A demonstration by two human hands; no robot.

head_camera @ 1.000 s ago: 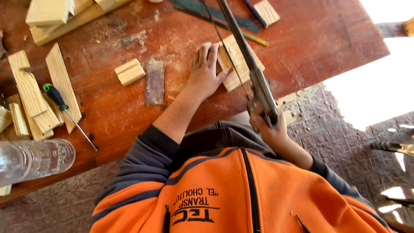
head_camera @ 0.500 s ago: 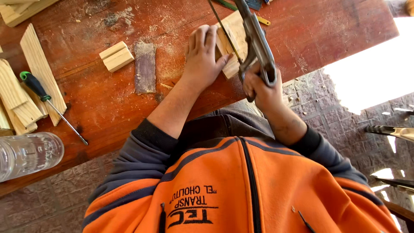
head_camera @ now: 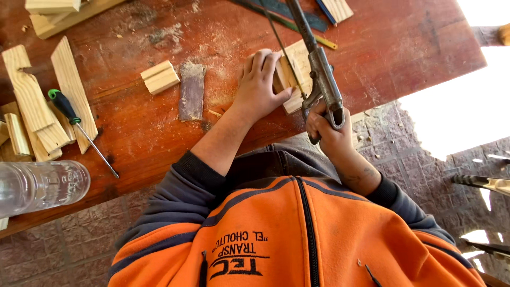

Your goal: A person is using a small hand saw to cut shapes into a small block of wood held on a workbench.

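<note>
Woodworking spot: sawdusty bench (head_camera: 159, 133), offcuts (head_camera: 159, 77), hacksaw (head_camera: 319, 69).

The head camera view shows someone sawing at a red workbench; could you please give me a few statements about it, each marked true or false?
1. The left hand presses flat on a wooden piece at the table's near edge. True.
2. The right hand grips the handle of a metal hacksaw. True.
3. The green-handled screwdriver lies under the left hand. False: it lies far off to the side, beside a pile of wood offcuts.
4. A clear plastic bottle stands upright in the middle of the table. False: it lies on its side at the table's edge.
5. The saw blade crosses the wooden piece next to the left hand's fingers. True.
</note>
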